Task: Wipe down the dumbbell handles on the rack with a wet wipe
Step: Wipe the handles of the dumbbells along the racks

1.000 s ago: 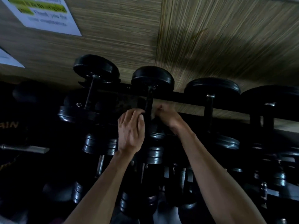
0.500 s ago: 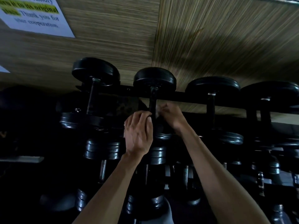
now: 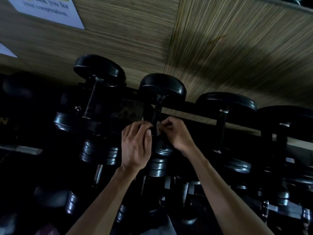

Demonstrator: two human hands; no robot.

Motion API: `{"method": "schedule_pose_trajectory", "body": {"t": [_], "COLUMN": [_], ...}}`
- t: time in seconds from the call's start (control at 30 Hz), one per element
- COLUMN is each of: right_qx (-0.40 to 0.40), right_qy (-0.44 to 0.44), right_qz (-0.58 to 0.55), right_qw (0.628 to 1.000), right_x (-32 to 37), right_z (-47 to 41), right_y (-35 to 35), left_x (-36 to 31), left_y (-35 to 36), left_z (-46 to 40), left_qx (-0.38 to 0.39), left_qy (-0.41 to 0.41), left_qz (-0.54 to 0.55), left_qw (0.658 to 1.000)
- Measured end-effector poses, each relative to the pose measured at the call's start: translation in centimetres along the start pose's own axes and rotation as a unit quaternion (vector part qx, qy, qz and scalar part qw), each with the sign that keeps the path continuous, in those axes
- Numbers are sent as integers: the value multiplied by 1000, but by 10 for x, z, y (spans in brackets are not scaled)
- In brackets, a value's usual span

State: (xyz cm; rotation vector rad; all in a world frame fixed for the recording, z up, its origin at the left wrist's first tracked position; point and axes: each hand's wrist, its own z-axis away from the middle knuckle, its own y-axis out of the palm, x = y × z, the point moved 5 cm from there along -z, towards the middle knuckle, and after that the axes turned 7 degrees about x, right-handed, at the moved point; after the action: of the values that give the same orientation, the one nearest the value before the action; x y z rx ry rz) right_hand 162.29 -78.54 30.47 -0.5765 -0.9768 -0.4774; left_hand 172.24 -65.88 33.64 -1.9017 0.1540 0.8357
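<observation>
- Head view: a black dumbbell handle (image 3: pixel 156 114) sits on the dark rack (image 3: pixel 199 108), thin and dull.
- The left hand (image 3: pixel 136 146) curls around it.
- The right hand (image 3: pixel 176 133) pinches a pale wet wipe (image 3: pixel 158 127) against it.

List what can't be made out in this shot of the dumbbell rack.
- Wet wipe: head view, only a pale sliver shows between the hands; fingers hide the rest.
- Handle being wiped: its lower part sits behind the left hand and right hand.
- Wall notice: cut off by the top edge.
- Lower rack dumbbells: lost in darkness.
</observation>
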Motion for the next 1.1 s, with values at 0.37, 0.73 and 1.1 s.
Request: {"method": "schedule_pose_trajectory", "body": {"t": [0.37,0.73,1.1], "right_qx": [-135,-192,-5], "right_qy": [-173,-155,-113], "right_qz": [97,143,129], "right_qw": [971,959,985], "right_x": [53,73,36], "right_z": [-5,-19,2], "right_y": [-11,-22,-5], "left_x": [-1,-1,-1], "left_y": [-2,0,-1], "left_z": [2,2,2], "left_qx": [-4,1,-12], "left_qy": [-7,-14,-8], "left_qz": [-7,-6,-1], "left_qw": [1000,1000,1000]}}
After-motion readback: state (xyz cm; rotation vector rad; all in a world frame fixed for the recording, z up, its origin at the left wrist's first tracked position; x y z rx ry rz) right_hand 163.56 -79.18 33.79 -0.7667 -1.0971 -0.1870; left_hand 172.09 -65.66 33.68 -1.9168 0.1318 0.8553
